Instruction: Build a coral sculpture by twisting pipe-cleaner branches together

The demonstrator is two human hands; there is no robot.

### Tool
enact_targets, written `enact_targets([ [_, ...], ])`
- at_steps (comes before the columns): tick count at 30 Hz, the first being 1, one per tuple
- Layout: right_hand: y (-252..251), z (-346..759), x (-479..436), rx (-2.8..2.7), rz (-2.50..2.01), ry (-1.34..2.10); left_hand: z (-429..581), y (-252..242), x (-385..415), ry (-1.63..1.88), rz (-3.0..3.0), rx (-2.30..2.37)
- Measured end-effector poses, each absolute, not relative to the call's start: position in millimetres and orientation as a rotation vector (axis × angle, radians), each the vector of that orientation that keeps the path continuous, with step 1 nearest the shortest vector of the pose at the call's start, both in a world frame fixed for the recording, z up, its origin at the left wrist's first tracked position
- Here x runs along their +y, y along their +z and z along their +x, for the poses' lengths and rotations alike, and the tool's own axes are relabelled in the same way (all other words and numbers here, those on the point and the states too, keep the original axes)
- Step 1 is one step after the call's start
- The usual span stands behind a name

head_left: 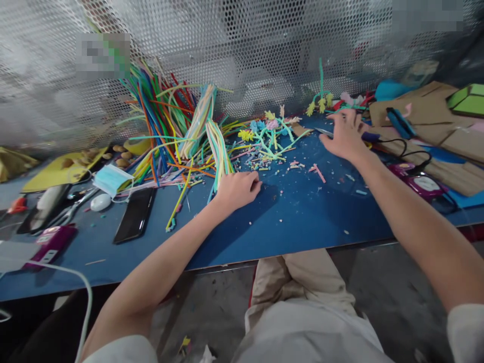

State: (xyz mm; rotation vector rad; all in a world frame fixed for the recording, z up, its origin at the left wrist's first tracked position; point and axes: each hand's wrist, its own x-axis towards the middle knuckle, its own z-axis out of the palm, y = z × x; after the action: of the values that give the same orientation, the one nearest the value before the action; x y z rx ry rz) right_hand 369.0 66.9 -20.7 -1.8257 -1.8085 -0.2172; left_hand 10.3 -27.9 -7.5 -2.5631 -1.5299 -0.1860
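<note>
My left hand (239, 191) rests on the blue tabletop (302, 217) with its fingers curled in; whether anything is inside them is hidden. Just behind it lie pale pastel pipe cleaners (218, 146), beside a wrapped bundle (198, 123) and many loose coloured ones. Farther right, my right hand (346, 132) is held with fingers apart over a pointed tool, whose metal blade (324, 132) and dark blue handle (370, 136) show on either side. Between the hands, small pipe-cleaner flowers (270, 128) on mint stems lie among short cut pieces (260, 161).
A black phone (135, 216), a blue face mask (112, 180) and a purple box (51, 245) with a white cable lie at left. Cardboard (416, 111) and a purple device (421, 182) with black wires lie at right. A perforated panel (260, 50) stands behind.
</note>
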Motion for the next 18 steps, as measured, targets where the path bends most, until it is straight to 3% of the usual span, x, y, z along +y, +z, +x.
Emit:
enact_targets([
  [8, -41.7, 337.4, 66.4, -2.27, -1.216, 0.004, -5.3, -1.5, -11.2, -0.397, -2.464, -1.664],
  [18, -44.7, 322.4, 66.5, -2.335, -1.085, 0.082, -26.0, 26.0, 27.8, -0.498, -2.281, -1.878],
])
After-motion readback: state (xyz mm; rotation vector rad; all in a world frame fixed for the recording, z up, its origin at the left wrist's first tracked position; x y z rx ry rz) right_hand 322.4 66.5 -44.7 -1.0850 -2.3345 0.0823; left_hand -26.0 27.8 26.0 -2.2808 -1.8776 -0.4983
